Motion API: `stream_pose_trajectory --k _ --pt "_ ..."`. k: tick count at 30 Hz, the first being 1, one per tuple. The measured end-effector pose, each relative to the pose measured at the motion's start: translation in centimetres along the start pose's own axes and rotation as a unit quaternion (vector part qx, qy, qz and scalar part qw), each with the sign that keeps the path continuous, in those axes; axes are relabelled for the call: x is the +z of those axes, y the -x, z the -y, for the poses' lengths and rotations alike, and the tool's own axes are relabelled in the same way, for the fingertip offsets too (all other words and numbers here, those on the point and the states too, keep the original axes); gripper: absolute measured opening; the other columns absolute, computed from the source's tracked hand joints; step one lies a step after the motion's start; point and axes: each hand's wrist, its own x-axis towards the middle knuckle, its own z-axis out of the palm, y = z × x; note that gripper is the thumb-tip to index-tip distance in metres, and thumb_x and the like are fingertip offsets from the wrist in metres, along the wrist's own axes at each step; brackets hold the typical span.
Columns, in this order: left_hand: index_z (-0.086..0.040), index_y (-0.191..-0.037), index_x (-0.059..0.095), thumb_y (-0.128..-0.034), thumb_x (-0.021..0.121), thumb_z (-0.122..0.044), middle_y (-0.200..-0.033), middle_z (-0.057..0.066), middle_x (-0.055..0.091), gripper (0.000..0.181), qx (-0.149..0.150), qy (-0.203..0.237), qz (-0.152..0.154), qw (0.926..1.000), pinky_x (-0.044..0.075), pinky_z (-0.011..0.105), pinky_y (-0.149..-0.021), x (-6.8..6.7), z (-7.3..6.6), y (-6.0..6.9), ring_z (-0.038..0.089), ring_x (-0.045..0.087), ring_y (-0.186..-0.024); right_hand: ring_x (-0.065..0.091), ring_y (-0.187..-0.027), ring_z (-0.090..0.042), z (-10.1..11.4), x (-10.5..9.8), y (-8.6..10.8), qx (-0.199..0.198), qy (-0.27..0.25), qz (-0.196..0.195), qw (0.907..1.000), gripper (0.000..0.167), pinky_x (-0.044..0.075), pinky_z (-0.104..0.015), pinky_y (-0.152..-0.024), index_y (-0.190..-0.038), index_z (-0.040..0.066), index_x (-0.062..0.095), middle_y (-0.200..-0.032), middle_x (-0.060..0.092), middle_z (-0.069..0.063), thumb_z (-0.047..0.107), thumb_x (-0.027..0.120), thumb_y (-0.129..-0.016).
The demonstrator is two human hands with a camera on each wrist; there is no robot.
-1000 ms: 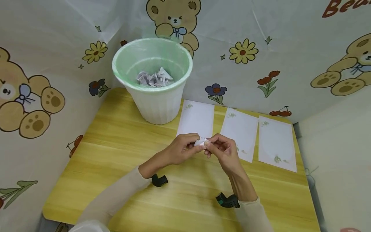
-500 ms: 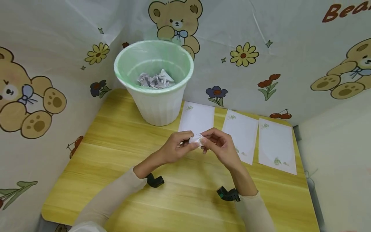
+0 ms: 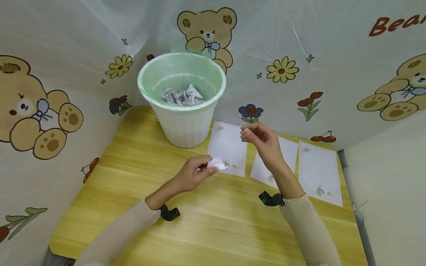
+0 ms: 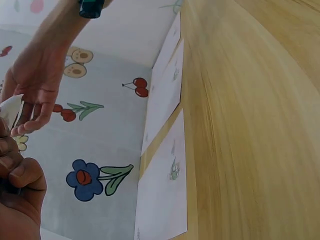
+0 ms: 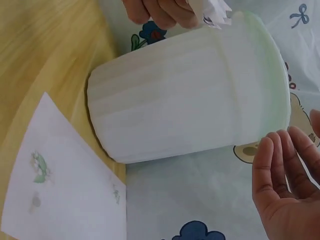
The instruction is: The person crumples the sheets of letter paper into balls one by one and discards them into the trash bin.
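My left hand (image 3: 193, 173) grips a small crumpled ball of white paper (image 3: 217, 163) between thumb and fingers, above the front edge of the left sheet (image 3: 227, 142). In the right wrist view, a piece of that crumpled paper (image 5: 212, 11) sticks out past the left fingers at the top. My right hand (image 3: 267, 144) is raised over the sheets with its fingers loosely bent and holding nothing. The right wrist view has the right hand (image 5: 287, 190) with fingers apart from the paper. Behind the left hand stands a white bin (image 3: 186, 127) with a green lining; crumpled paper (image 3: 183, 96) lies inside.
Two more printed white sheets, a middle one (image 3: 288, 147) and a right one (image 3: 320, 173), lie flat on the wood-patterned table (image 3: 206, 225). A bear-patterned cloth (image 3: 266, 37) hangs close behind the table and at its left.
Both hands held the paper ball before. The right hand has let go and moved up and to the right. The left hand keeps the ball, slightly further left. The head view has shifted a little.
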Motion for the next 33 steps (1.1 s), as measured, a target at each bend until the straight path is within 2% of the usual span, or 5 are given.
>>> stream_pose_trajectory --k 12,16,25,29,33 --pt "-0.013 -0.072 0.043 -0.1042 0.065 -0.001 -0.068 0.002 0.038 0.040 -0.009 0.018 -0.002 0.9998 0.031 0.021 -0.057 -0.5 0.2 0.6 0.003 0.032 -0.062 0.072 -0.106 -0.016 0.4 0.3 -5.9 -0.059 0.015 0.003 0.9981 0.023 0.063 -0.025 -0.094 -0.127 -0.003 0.069 -0.122 0.073 -0.002 0.010 0.066 -0.108" --pt "-0.012 -0.073 0.045 -0.1041 0.065 0.000 -0.069 0.002 0.039 0.039 -0.004 0.029 -0.001 0.9996 0.032 0.020 -0.057 -0.4 0.2 0.7 0.003 0.033 -0.062 0.072 -0.106 -0.024 1.2 0.1 -7.7 -0.063 0.040 0.006 0.9972 0.024 0.063 -0.024 -0.094 -0.128 -0.003 0.068 -0.122 0.073 0.000 0.008 0.067 -0.106" --pt "-0.013 -0.075 0.047 -0.1039 0.065 0.001 -0.069 0.001 0.040 0.037 -0.014 0.035 -0.004 0.9993 0.032 0.019 -0.057 -0.2 0.3 1.2 0.002 0.034 -0.062 0.072 -0.111 -0.024 3.2 0.5 -12.2 -0.029 0.074 -0.011 0.9968 0.033 0.063 -0.023 -0.095 -0.136 0.001 0.065 -0.135 0.066 -0.013 0.019 0.066 -0.108" --pt "-0.013 -0.075 0.049 -0.1040 0.065 0.001 -0.069 0.002 0.041 0.036 -0.025 0.036 -0.009 0.9990 0.032 0.019 -0.057 -0.1 0.3 1.6 0.002 0.034 -0.061 0.069 -0.120 -0.035 3.4 1.8 -14.3 -0.003 0.098 -0.006 0.9951 0.040 0.063 -0.030 -0.099 -0.145 0.004 0.059 -0.142 0.064 -0.015 0.025 0.062 -0.111" --pt "-0.012 -0.079 0.056 -0.1048 0.064 0.000 -0.070 0.003 0.044 0.029 -0.037 0.045 -0.008 0.9983 0.034 0.019 -0.054 0.0 0.3 2.0 0.001 0.036 -0.061 0.067 -0.129 -0.034 3.6 3.0 -15.9 0.018 0.081 0.005 0.9965 0.046 0.061 -0.041 -0.106 -0.152 0.011 0.055 -0.153 0.058 -0.012 0.026 0.063 -0.110"
